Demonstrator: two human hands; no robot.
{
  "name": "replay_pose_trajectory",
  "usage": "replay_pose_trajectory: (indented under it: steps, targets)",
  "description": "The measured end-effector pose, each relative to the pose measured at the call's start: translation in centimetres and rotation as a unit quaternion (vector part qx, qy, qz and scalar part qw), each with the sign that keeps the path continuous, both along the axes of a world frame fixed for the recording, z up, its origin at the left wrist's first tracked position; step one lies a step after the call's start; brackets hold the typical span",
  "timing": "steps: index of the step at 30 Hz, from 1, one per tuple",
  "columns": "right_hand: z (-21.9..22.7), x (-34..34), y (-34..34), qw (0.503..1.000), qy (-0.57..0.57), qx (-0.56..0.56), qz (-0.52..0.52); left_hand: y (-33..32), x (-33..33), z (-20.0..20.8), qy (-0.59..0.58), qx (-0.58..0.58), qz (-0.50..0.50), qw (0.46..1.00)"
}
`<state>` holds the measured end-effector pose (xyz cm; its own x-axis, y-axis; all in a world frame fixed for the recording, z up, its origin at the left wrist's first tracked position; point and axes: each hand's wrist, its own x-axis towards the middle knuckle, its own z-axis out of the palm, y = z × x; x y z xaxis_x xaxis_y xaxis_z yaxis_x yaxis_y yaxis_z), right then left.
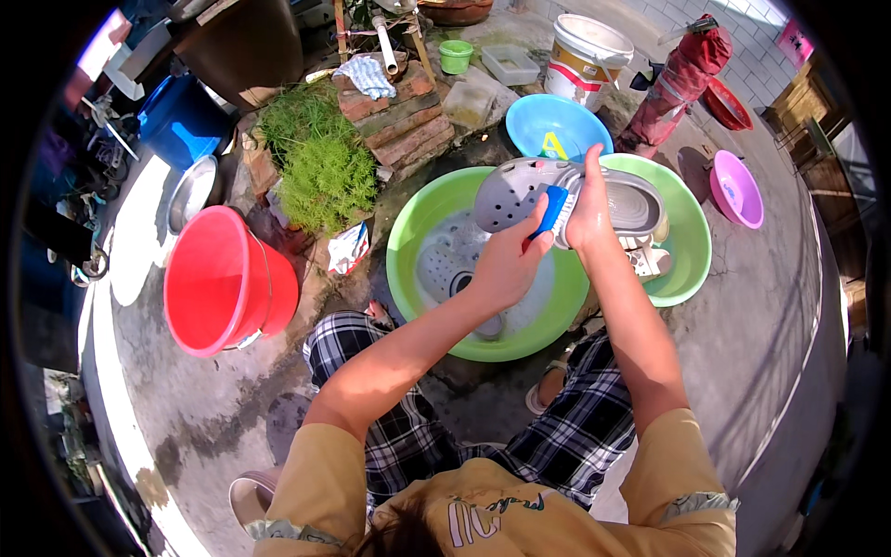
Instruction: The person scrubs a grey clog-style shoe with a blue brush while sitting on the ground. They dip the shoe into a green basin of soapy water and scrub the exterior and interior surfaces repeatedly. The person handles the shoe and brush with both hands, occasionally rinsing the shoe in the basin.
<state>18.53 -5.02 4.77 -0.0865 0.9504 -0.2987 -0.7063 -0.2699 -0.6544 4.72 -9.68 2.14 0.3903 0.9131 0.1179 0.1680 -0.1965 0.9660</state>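
Observation:
My left hand (506,267) grips the blue handle of a scrub brush (554,210), whose white bristles rest against a grey perforated clog (520,190). My right hand (590,212) holds that clog from the side, above a large green basin (415,232) of soapy water. A second grey clog (445,262) lies in the water under my left hand. Another green basin (694,237) stands just to the right, with a white item in it.
A red bucket (223,278) lies on its side at the left. Beyond the basins are a blue basin (548,125), a white bucket (585,46), a pink basin (738,190), stacked bricks (399,116), a bushy green plant (320,162) and a blue barrel (181,121).

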Motion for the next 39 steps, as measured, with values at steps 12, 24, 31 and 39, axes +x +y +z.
replay_pose_trajectory:
  steps: [12, 24, 31, 39]
  targets:
    - [0.3, 0.8, 0.1, 0.999, 0.033, 0.002, -0.016, -2.3, -0.4, 0.2, 0.050, -0.014, -0.036, 0.998]
    - [0.4, 1.6, -2.8, 0.957, -0.149, 0.145, 0.204, 3.6, -4.6, 4.4, -0.132, -0.180, -0.160, 0.961]
    - [-0.7, -0.4, -2.8, 0.769, -0.568, 0.238, 0.168, 0.7, -1.9, 3.1, 0.154, 0.166, 0.020, 0.974]
    - [0.0, 0.7, -1.8, 0.817, -0.534, 0.214, 0.033, 1.3, -2.1, 1.4, 0.082, 0.045, 0.034, 0.995]
